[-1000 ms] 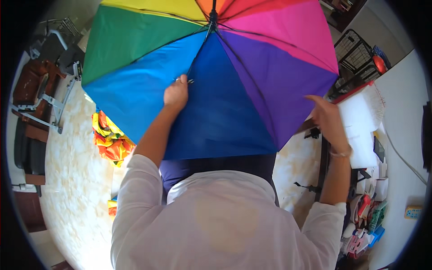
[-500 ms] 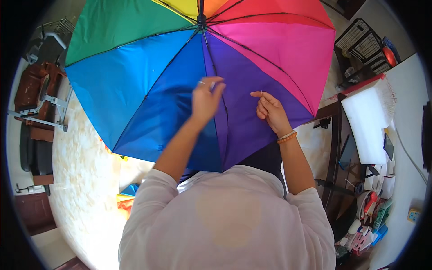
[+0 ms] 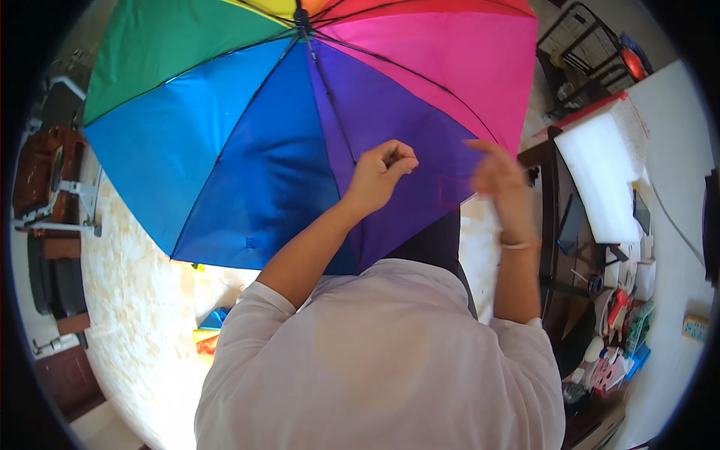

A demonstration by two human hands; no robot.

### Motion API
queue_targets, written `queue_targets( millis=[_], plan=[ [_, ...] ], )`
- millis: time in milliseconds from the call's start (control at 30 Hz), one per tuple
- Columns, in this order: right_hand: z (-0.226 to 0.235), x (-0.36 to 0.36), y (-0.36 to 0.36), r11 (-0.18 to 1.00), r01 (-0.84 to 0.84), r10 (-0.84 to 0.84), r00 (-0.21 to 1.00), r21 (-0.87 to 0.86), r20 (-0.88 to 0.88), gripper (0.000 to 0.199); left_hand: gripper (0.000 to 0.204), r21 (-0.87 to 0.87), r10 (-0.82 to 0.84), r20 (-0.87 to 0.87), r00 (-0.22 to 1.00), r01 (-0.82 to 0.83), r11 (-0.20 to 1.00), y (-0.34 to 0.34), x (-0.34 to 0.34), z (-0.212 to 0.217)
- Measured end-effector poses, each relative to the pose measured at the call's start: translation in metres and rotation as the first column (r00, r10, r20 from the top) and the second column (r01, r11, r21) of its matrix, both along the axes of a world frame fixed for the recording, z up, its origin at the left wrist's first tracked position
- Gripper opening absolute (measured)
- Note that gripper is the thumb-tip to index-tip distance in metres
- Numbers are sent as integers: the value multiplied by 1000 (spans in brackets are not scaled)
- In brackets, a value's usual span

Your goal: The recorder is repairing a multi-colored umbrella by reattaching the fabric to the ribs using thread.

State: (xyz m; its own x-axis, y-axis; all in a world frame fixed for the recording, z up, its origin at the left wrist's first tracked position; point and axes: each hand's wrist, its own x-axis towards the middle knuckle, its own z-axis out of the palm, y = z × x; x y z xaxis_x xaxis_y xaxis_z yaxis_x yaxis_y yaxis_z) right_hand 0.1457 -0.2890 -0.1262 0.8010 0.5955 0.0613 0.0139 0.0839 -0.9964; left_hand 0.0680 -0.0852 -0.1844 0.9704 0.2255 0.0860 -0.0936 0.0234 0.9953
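An open rainbow umbrella spreads before me with its inner side and black ribs showing. The ribs meet at a black hub near the top of the view. Over the purple panel, beside a rib, my left hand is closed with thumb and fingertips pinched together; anything between them is too small to make out. My right hand is up at the right edge of the purple panel, apart from the left. Motion smears its fingers, so whether it holds anything cannot be seen.
On the right, a dark table bears a white foam block and assorted small items. A black wire rack stands behind it. Metal-framed equipment is at the left. Colourful fabric lies on the pale floor.
My right hand has swung outward to the right, away from the left. My left hand has moved right and slightly nearer. The umbrella has shifted a little left and up in the view.
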Motion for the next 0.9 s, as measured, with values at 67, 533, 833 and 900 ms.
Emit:
queue_targets(
  millis=[67, 533, 833, 900],
  plan=[
    [43, 2, -65, 921, 390, -390, 920, -14, 29, 34, 2, -45, -25, -10, 1000, 24, 999, 0, -1, -5],
    [145, -106, -184, 866, 486, -437, 849, -114, 298, 29, 23, 272, -422, 246, 872, 356, 894, -111, 3, 92],
    [146, -108, -173, 826, 422, -469, 882, 374, 40, 30, 14, 67, -786, 98, 610, 784, 617, -183, -4, 143],
    [151, -100, -213, 756, 459, -570, 812, 466, 125, 27, 12, -4, -786, 129, 604, 793, 609, -183, 2, 119]
  ],
)
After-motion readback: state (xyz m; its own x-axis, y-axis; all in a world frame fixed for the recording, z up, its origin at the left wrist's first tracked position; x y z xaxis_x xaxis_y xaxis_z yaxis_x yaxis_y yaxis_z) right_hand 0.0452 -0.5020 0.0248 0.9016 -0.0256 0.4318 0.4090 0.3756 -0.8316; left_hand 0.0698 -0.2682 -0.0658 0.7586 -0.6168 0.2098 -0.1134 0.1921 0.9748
